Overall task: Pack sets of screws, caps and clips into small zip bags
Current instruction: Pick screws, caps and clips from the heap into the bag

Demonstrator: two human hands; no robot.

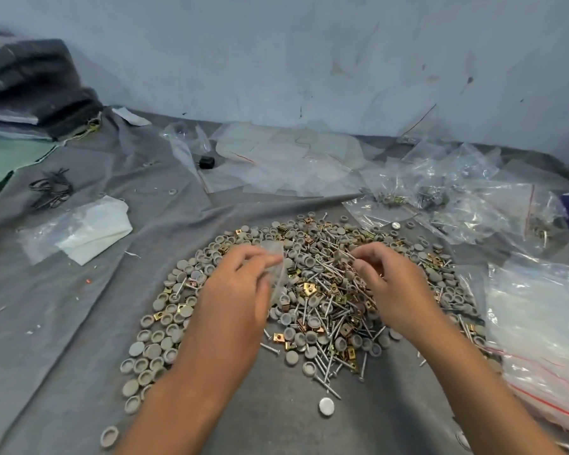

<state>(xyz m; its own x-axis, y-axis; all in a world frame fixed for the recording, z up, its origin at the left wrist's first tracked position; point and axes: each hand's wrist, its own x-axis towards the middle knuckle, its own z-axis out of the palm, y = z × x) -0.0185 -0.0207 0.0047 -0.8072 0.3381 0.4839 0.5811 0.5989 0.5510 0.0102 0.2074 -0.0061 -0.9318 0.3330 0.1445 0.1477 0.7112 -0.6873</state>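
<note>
A grey cloth [89,290] covers the work surface below a pale wall [309,54]. A wide heap [316,300] of grey caps, screws and brass clips lies mid-cloth. Filled bags [457,198] pile up at far right, with a stack of empty bags [546,330] nearer. Above the heap, the left hand [240,290] pinches a small clear bag [276,270] in curled fingers. The right hand [391,284], fingers curled, pinches some screws [345,256] just over the heap.
</note>
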